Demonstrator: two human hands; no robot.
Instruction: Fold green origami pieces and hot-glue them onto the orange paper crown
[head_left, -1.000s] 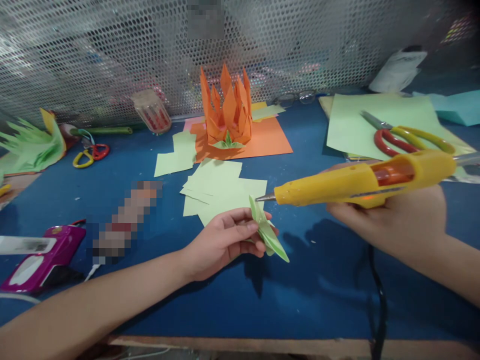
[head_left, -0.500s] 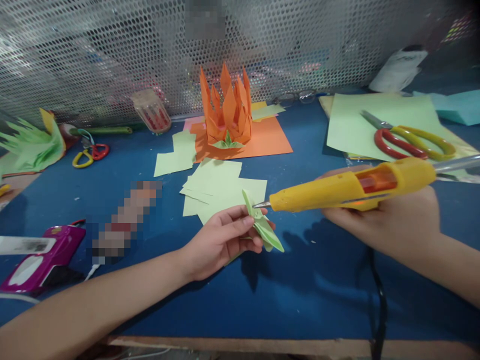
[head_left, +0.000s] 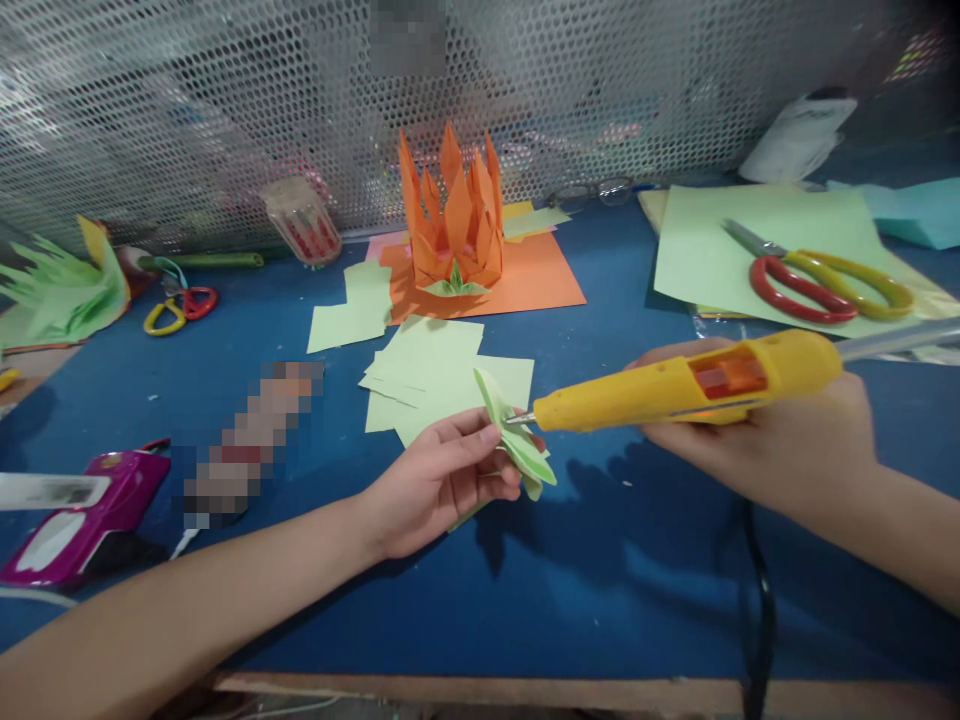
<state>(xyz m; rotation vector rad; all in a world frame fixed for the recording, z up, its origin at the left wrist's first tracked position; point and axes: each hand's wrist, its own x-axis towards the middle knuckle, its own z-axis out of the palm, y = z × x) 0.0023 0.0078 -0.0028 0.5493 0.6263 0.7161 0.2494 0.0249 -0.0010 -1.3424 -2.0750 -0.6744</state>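
Observation:
Between the thumb and fingers of my left hand (head_left: 450,478) is a folded light green paper piece (head_left: 529,455) with pointed petals. My right hand (head_left: 780,430) grips a yellow hot glue gun (head_left: 622,398), a clear glue stick (head_left: 900,340) running out of its rear. The metal nozzle (head_left: 520,419) points left and meets the green piece near its middle; I cannot make out any glue there. Behind my left hand lie several light green paper squares (head_left: 435,350). An orange folded paper flower (head_left: 454,215) stands upright farther back, a small green folded piece (head_left: 456,285) at its front.
Red-and-yellow scissors (head_left: 817,280) lie on green sheets (head_left: 697,240) at right; smaller scissors (head_left: 180,305) are at left. A jar (head_left: 304,222) leans by the perforated metal panel (head_left: 225,120). A purple device (head_left: 97,510) sits front left. The gun's black cord (head_left: 761,590) hangs over the table edge.
The glue gun has shifted slightly left and down, bringing its nozzle deeper into the folds. My left hand has turned the green paper piece a little and moved slightly left.

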